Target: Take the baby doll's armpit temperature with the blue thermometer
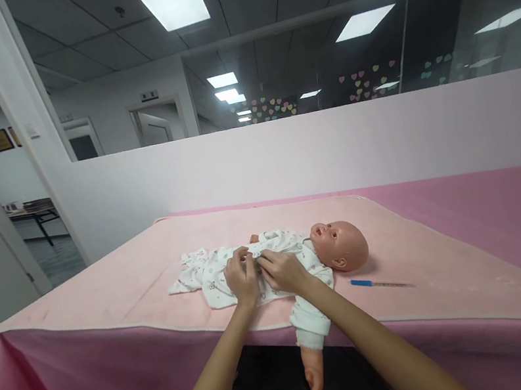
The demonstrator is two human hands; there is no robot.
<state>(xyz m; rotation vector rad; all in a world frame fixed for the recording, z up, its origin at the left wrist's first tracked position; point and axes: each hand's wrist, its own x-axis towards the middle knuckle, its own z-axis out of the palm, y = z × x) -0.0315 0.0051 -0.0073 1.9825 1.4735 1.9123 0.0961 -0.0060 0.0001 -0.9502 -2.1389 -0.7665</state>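
Over the doll's (286, 242) middle, your two hands work close together, fingers bent inward. Your left hand (242, 278) appears to pinch the front of the suit (219, 276); your right hand (281, 271), just beside it, appears to grip the same cloth. What lies between the fingertips is too small to make out. The doll lies on its back on the mat (120, 282), head (348, 243) to the right, suit legs trailing left. Its near arm (314, 369) passes below your right forearm and hangs past the worktop (517, 205) edge. To the right, near the head and apart from it, lies a blue-ended stick (382, 284). Beyond stand a white wall (284, 158) and a window (270, 73).

Risks, judged: a hard tug toward you could drag the doll nearer the edge, with the overhanging arm adding pull. Your right forearm could catch the sleeve (310, 320) on lifting. Sliding the mat might roll the stick. Uneven pinching could leave the suit front bunched or misaligned.
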